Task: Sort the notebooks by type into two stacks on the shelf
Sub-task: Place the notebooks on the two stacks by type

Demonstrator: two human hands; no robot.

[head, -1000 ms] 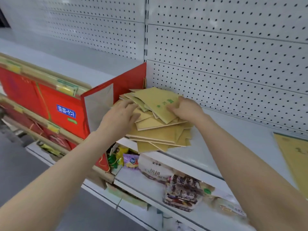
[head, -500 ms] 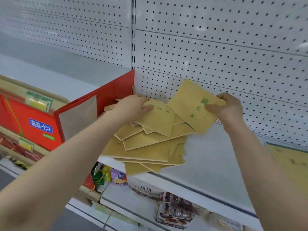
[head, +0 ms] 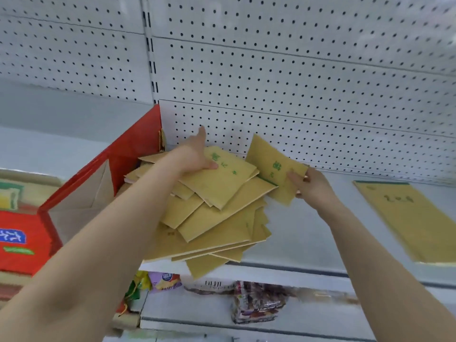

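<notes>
— Pinching one small notebook (head: 271, 155), the right hand (head: 314, 187) has the thumb on the cover and the fingers behind it. The notebook is in the air, tilted, with green print on the front.
— And where is it from the pile?
— At about two o'clock of the pile of notebooks (head: 212, 225), just beside it; whether its lower corner touches the pile I cannot tell.
— The left hand?
— The left hand (head: 195, 156) rests on the top notebook (head: 227, 183) of the pile, at the eleven o'clock corner. The thumb lies on the cover and one finger points straight to the pegboard wall (head: 296, 82). The other fingers are hidden, so I cannot tell if it grips.
— What is around?
— The pile lies loose and fanned on the white shelf (head: 308, 233). At nine o'clock of it stands a red box (head: 133, 149); at three o'clock, well apart, one large notebook (head: 407, 218) lies flat. At six o'clock, on a lower shelf (head: 320, 315), are snack packets (head: 256, 302).
</notes>
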